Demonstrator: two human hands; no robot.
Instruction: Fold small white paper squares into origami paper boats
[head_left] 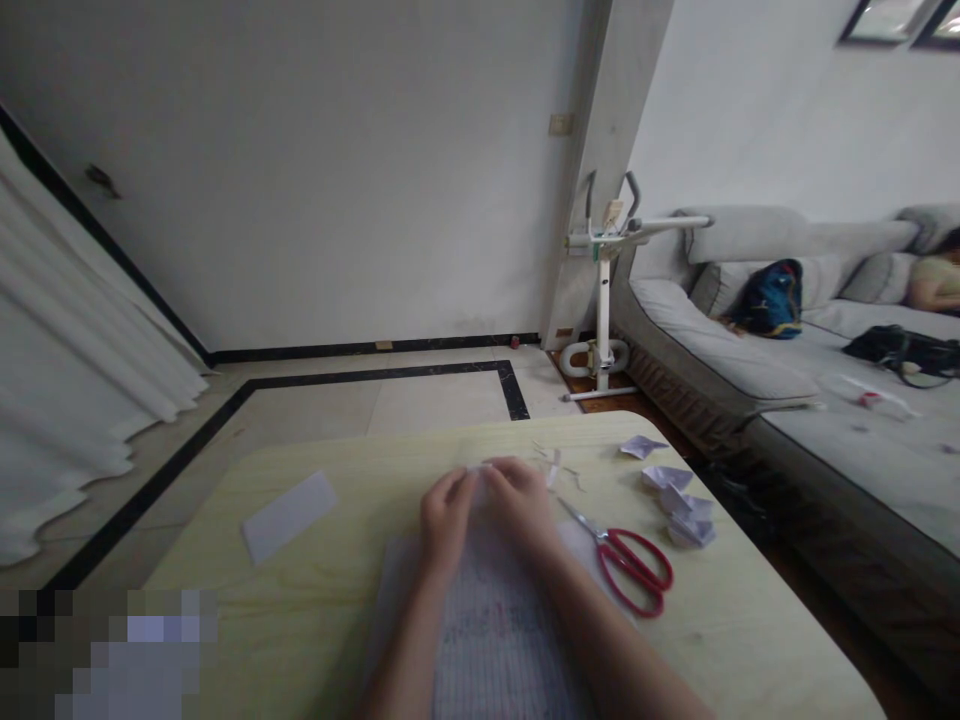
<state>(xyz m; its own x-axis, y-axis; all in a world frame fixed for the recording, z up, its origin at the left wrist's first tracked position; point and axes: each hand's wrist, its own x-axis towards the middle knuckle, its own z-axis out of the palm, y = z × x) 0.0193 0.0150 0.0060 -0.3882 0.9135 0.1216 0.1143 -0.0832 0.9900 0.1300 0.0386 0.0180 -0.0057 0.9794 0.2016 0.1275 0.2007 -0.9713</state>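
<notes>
Both of my hands rest close together on the far edge of a sheet of lined paper (pixel 495 630) lying on the pale wooden table (pixel 315 610). My left hand (pixel 446 510) has its fingers curled and pinches the paper's top edge. My right hand (pixel 521 498) does the same right beside it, fingertips nearly touching the left. Red-handled scissors (pixel 630 562) lie just to the right of my right hand, blades pointing toward it.
A white paper strip (pixel 289 515) lies on the table's left. Small folded paper pieces (pixel 679 500) and thin scraps (pixel 555 465) sit at the right rear. Beyond are a grey sofa (pixel 750 360) with bags, a person at its far end, an exercise machine (pixel 604 300) and curtains (pixel 67 380).
</notes>
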